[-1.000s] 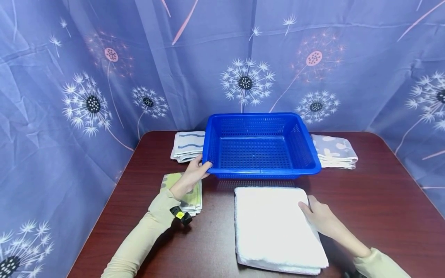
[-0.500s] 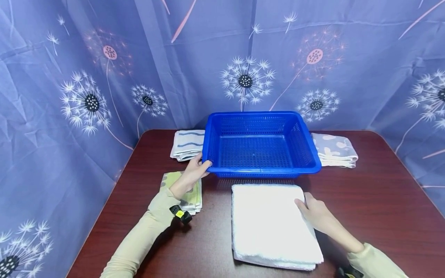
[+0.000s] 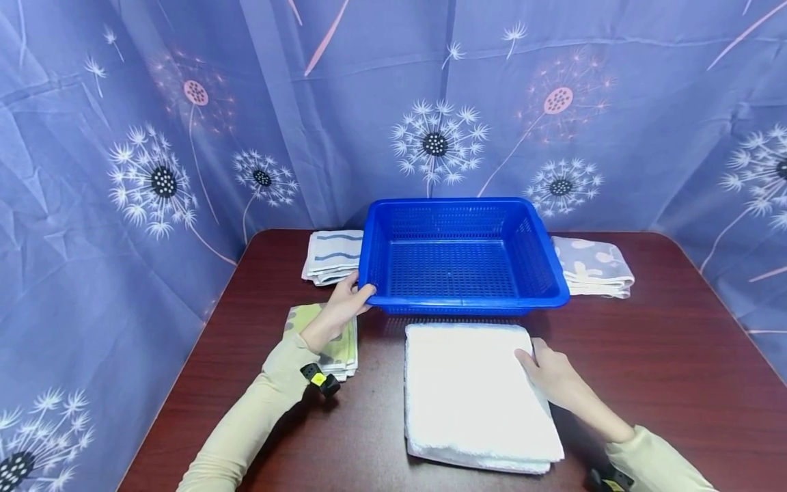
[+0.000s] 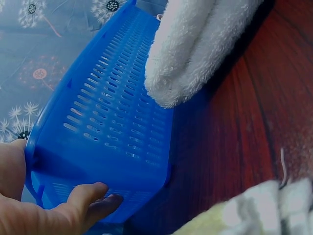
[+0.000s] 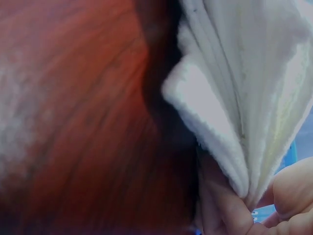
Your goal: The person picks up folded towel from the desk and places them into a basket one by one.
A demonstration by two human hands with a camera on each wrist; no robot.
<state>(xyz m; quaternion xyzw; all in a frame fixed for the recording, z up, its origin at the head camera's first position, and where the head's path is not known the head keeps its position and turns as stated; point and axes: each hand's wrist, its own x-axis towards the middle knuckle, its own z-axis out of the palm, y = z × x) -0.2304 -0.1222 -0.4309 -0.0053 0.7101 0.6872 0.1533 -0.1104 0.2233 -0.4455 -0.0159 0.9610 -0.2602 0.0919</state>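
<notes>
A blue perforated plastic basket (image 3: 461, 302) stands at the back of the table, nothing inside it. My left hand (image 3: 337, 309) grips its near left corner, thumb over the rim; in the left wrist view the hand (image 4: 54, 213) curls round the basket's (image 4: 115, 98) end. In front of the basket is a thick folded white towel (image 3: 470, 389). My right hand (image 3: 556, 379) pinches the towel's right edge, thumb on top. Seen from the right wrist, the towel's (image 5: 210, 107) layers bunch together between thumb and fingers (image 5: 230, 210).
A yellow-green patterned folded cloth (image 3: 344, 352) lies under my left forearm. Behind it sits a white cloth with blue wavy stripes (image 3: 335, 253), and a grey-and-pink patterned cloth (image 3: 593, 263) rests right of the basket. A blue dandelion-print curtain (image 3: 344, 137) surrounds the dark red table (image 3: 664, 328).
My right hand and the white towel have shifted left and slightly toward the basket. The left hand and the basket have stayed in place.
</notes>
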